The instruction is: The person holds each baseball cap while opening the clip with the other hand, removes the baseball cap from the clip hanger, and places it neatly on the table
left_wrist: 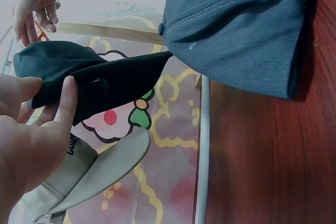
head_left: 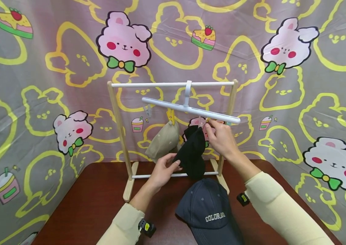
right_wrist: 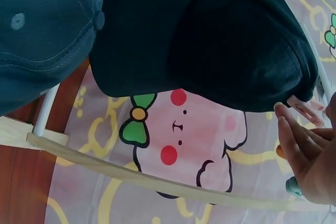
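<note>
A black cap point(head_left: 192, 151) hangs under the right half of a white hanger point(head_left: 173, 106), held at its top by a pale pink clip point(head_left: 201, 123). My left hand point(head_left: 163, 170) grips the cap's lower left edge between thumb and fingers. At the top of the cap, my right hand point(head_left: 223, 137) pinches the clip, also seen as a pink clip point(right_wrist: 307, 109) in the right wrist view. To the left, a beige cap point(head_left: 164, 140) dangles from a yellow clip point(head_left: 171, 116). On the table below lies a navy cap point(head_left: 208, 207) lettered COLORADO.
The hanger hooks over the top bar of a wood-and-white rack point(head_left: 119, 126) on a dark red table point(head_left: 81, 204). A grey clip point(head_left: 147, 111) is at the hanger's left end. A patterned curtain point(head_left: 173, 68) stands behind.
</note>
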Demonstrator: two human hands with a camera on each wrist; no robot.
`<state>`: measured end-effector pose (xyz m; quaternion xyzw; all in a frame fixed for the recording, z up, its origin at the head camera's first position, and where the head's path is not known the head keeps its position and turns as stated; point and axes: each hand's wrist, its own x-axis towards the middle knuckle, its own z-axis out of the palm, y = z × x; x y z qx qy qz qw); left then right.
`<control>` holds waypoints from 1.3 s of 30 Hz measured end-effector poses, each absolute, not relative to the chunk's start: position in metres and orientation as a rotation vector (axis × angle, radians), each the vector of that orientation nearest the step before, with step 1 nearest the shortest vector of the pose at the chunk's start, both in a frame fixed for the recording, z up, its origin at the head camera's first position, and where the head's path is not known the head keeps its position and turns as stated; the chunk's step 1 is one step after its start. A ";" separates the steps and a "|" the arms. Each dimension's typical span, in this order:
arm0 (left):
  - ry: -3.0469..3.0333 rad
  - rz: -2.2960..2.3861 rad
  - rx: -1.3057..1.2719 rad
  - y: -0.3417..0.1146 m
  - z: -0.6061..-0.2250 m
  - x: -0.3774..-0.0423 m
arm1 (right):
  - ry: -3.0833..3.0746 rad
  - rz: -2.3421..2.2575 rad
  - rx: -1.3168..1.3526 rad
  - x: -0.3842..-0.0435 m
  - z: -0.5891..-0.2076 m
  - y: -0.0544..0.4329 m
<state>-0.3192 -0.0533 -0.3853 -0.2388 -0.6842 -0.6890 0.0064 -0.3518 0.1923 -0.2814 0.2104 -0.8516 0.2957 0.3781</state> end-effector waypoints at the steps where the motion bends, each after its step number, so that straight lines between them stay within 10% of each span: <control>1: -2.139 -2.158 -0.758 -0.054 -0.386 -0.319 | -2.171 0.741 0.530 -0.353 -0.281 0.191; 39: -2.204 -2.224 -0.999 -0.054 -0.389 -0.312 | -1.893 0.622 0.317 -0.373 -0.286 0.166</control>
